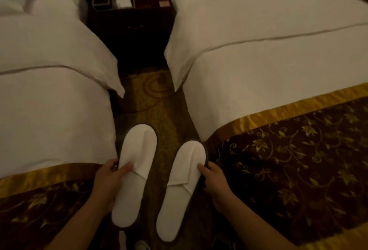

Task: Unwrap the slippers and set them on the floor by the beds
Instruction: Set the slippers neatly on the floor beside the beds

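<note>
Patterned carpet (151,98) runs between left bed (49,100) and right bed (258,60); the slippers are unwrapped, placing in hand.
Your left hand (107,178) at 7 o'clock pinches the left slipper (135,160), and your right hand (215,182) at 5 o'clock pinches the right slipper (185,180), thumbs on top. Both are white, flat and dark-rimmed, toes toward 12. Next move, likely: lower them level, side by side, then let go.
</note>
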